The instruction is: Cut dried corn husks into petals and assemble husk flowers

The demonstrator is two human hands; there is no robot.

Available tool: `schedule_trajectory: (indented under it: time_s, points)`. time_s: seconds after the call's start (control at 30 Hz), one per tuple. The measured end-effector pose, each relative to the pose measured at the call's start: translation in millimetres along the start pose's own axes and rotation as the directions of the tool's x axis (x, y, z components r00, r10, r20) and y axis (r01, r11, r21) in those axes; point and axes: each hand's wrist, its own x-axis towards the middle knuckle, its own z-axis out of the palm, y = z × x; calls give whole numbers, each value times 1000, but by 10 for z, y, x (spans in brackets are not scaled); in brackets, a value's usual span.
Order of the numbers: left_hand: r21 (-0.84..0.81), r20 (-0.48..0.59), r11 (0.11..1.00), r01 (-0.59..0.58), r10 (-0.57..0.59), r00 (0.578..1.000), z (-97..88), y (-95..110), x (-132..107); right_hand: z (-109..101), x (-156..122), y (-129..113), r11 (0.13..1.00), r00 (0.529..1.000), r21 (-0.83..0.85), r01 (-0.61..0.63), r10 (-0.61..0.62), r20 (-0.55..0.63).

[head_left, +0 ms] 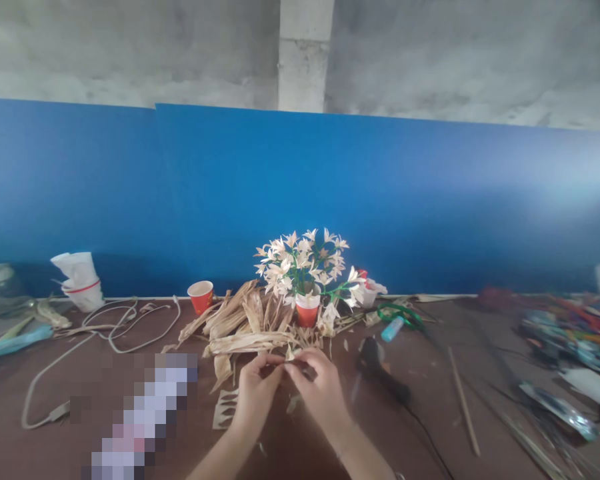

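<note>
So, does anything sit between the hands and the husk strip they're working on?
Nothing visible: left hand and right hand both pinch the strip directly; the husk pile lies just beyond.

Flower cup (307, 310) behind husk pile (245, 333), glue gun (380, 370) right, cable (120, 327) left, all on table (430, 360).

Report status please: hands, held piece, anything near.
Left hand and right hand both pinch small pale dried-husk strip. Heap of tan dried husks just beyond. Black glue gun lies right, apart.

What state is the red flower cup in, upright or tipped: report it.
Upright: the red flower cup stands on its base, flowers rising straight up.
</note>
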Motion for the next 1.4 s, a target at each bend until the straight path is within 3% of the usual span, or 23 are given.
schedule_trajectory:
  time_s: [0.2, 0.5, 0.6, 0.7, 0.8, 0.9, 0.97, 1.07, 1.17, 1.3, 1.4]
  points:
    - [-203, 24, 963, 177, -176, 984, 34, 97, -23, -53, 21, -16, 995, 996, 55, -82, 80, 38]
    - [-292, 98, 918, 267, -249, 964, 54, 157, -37, -145, 90, 1, 965, 963, 57, -256, 249, 101]
    - [-334, 129, 896, 292, -264, 956, 32, 145, -15, -264, 153, 25, 971, 967, 14, -238, 236, 99]
    - [-377, 180, 871, 314, -264, 948, -2, 102, 24, -514, 245, 81, 972, 978, -126, -199, 205, 35]
    - [-424, 215, 842, 335, -265, 940, -28, 63, 57, -869, 303, 176, 900, 963, -348, -264, 264, -48]
    - [-464, 228, 819, 338, -258, 939, -35, 52, 66, -1207, 259, 290, 738, 931, -575, -352, 340, -134]
    - [-478, 230, 810, 340, -259, 938, -30, 54, 61, -1348, 169, 357, 640, 908, -673, -370, 401, -117]
    - [-486, 228, 798, 357, -278, 933, -16, 48, 58, -1385, 9, 421, 483, 861, -801, -354, 502, -78]
    - [-492, 206, 789, 367, -304, 930, -11, 23, 63, -1293, -79, 434, 336, 829, -878, -341, 548, -113]
    - [-482, 182, 797, 364, -315, 932, -26, 9, 66, -1224, -52, 409, 326, 841, -881, -342, 524, -133]
    - [-463, 161, 808, 363, -326, 931, -28, 35, 66, -1238, 3, 356, 460, 883, -814, -354, 452, -129]
